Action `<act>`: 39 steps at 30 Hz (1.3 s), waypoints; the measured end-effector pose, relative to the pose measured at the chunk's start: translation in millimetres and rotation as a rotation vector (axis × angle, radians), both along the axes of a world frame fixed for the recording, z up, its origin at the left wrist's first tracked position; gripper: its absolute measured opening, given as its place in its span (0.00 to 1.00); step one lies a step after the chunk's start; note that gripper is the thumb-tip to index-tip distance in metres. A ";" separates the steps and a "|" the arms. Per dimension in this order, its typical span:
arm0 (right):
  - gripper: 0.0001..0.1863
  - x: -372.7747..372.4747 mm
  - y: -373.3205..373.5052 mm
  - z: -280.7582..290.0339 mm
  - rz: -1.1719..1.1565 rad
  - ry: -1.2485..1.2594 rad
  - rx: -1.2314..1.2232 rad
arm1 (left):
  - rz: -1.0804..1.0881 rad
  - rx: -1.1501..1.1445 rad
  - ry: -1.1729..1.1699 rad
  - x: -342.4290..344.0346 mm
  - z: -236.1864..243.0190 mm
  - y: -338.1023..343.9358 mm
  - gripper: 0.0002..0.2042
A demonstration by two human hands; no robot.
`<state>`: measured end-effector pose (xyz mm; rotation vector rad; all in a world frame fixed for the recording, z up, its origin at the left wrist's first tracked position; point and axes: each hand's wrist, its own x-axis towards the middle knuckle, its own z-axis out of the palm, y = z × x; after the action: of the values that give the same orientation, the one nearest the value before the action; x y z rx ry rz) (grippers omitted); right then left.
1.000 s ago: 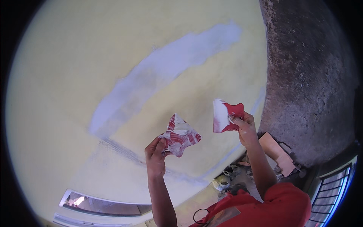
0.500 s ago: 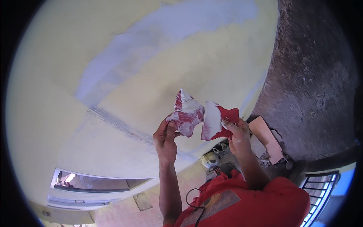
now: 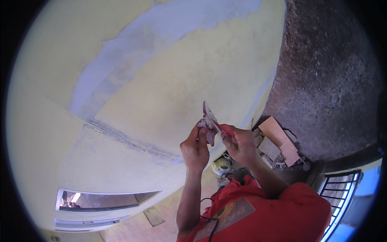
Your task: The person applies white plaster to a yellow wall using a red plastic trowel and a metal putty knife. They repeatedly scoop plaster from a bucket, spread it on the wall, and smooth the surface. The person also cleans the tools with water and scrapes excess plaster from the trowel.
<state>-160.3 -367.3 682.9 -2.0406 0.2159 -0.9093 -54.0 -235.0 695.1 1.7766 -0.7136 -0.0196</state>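
Before the yellow wall [image 3: 169, 92], our left hand [image 3: 195, 150] and right hand [image 3: 238, 144] pinch one red-and-white wrapper [image 3: 209, 123] between them, fingers closed on it, seemingly to fold it.

Just beyond our hands [image 3: 217, 145] the yellow wall [image 3: 169, 80] blocks any reach forward. To their right we have open air above the rough grey floor [image 3: 330, 80], with stacked tile pieces [image 3: 278, 141] lying below.
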 end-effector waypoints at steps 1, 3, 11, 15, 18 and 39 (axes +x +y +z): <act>0.09 -4.5 -0.7 -4.8 0.034 0.067 0.145 | 0.011 0.060 -0.041 -4.5 -1.6 -2.3 0.14; 0.09 -7.7 -3.7 -19.3 0.089 0.102 0.416 | 0.028 0.179 -0.123 -12.2 -4.5 -7.1 0.15; 0.14 -15.6 -40.8 -47.7 0.256 -0.124 1.481 | -0.066 0.137 0.124 -14.8 -25.8 -6.9 0.16; 0.19 -18.9 -75.1 -42.8 0.356 -0.293 1.584 | -0.037 -0.106 0.561 -9.7 -17.3 2.5 0.16; 0.21 -16.6 -112.7 -19.5 0.416 -0.444 1.471 | -0.013 -0.108 0.604 4.5 -21.5 17.7 0.15; 0.31 183.0 -517.7 115.8 -0.691 -0.558 -0.204 | 0.165 -0.154 0.742 17.4 -79.9 90.1 0.20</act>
<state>22.7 -885.1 798.7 -1.8096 0.5515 -1.9514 -36.6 -144.8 615.2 1.5155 -0.0301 -0.4740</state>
